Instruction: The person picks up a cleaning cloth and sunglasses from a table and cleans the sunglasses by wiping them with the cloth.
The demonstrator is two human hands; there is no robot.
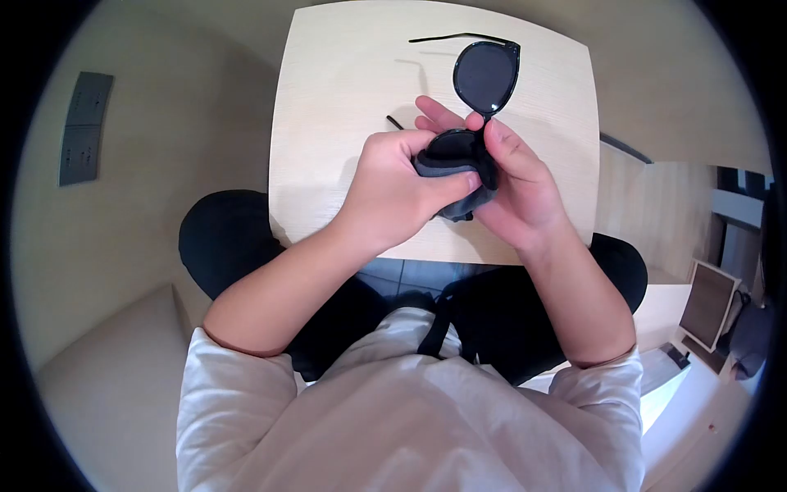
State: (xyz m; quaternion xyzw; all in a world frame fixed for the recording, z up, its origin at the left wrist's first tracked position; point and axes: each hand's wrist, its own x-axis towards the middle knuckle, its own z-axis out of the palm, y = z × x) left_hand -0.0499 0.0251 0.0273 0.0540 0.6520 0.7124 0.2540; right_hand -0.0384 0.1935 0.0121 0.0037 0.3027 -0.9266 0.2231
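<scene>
A pair of black sunglasses (487, 78) is held up over the table, one dark lens showing in full and one temple arm stretching left. The other lens lies between my hands, partly covered by a dark grey cloth (453, 210). My left hand (392, 190) is closed on the cloth, its thumb pressing the cloth against that lens. My right hand (526, 187) grips the sunglasses near the bridge between thumb and fingers. Part of the second temple arm pokes out behind my left hand. The cloth's underside is hidden by my palms.
The pale wooden table (328, 98) extends under and beyond my hands, its near edge above my knees. A grey switch panel (85, 129) is on the left wall. A beige padded seat (115, 394) is at lower left, and a wood-framed panel (709, 305) at right.
</scene>
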